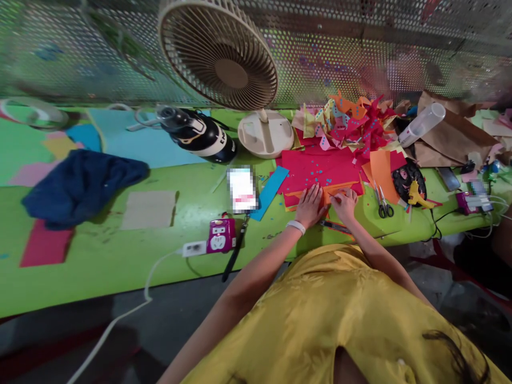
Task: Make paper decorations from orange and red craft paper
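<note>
My left hand (311, 205), with a pale band at the wrist, lies flat with its fingers stretched out over an orange paper strip (294, 199). Beside it, my right hand (344, 206) is closed in a pinch at the strip; what its fingertips hold is too small to make out. Beneath the strip lies red felt-like sheet material (306, 164) dotted with small blue bits. A dark slim tool (336, 227) rests under my right wrist. To the right are scissors (383, 204) and an orange paper piece (381, 170); a blue strip (271, 193) lies to the left.
A yellow glue gun (418, 195) sits on a black dish at right. Behind are a heap of coloured scraps (352, 122), a fan (264, 133) and a black bottle (200, 136). A purple power socket (221, 234), a phone (242, 189) and blue cloth (84, 184) lie leftward.
</note>
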Demonstrator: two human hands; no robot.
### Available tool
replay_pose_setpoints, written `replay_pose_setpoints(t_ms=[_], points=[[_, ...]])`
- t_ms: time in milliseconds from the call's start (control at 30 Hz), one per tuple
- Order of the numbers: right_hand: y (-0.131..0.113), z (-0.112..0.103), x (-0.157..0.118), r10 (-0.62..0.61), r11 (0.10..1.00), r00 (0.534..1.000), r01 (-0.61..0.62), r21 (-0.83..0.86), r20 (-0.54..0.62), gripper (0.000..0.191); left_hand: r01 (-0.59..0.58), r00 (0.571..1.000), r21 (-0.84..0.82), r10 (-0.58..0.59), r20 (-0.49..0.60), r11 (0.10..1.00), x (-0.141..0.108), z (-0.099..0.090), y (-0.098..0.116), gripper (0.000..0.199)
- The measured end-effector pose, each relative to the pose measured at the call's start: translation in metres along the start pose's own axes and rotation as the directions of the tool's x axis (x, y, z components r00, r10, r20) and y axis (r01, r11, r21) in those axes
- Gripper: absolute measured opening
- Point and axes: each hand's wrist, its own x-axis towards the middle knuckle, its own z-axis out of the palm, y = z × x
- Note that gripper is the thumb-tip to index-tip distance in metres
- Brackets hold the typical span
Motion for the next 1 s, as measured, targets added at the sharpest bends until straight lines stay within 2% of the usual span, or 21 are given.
replay_pose_setpoints(t_ms=[200,467,700,867,1000], points=[[-0.009,-0.002,0.008,0.082,0.996,0.996,-0.08,-0.035,0.031,0.022,-0.004,1.0,-0.029,0.004,-0.004,1.0,0.001,0.0,0.0,0.069],[-0.014,-0.001,0.014,0.098,0.993,0.992,-0.092,-0.067,0.08,0.025,-0.044,0.999,-0.062,0.043,-0.012,0.997,-0.001,0.0,-0.006,0.068],[-0.016,-0.003,0.019,0.146,0.986,0.981,-0.133,-0.098,0.13,0.03,-0.08,0.996,-0.138,0.074,-0.047,0.987,-0.004,-0.002,-0.01,0.061],[-0.016,-0.002,0.02,0.12,0.99,0.985,-0.11,-0.087,0.124,0.03,-0.118,0.992,-0.192,0.108,-0.063,0.974,-0.005,-0.002,-0.017,0.051],[-0.014,-0.001,0.019,0.093,0.994,0.989,-0.085,-0.071,0.111,0.029,-0.108,0.994,-0.169,0.102,-0.044,0.98,-0.006,-0.006,-0.016,0.047]])
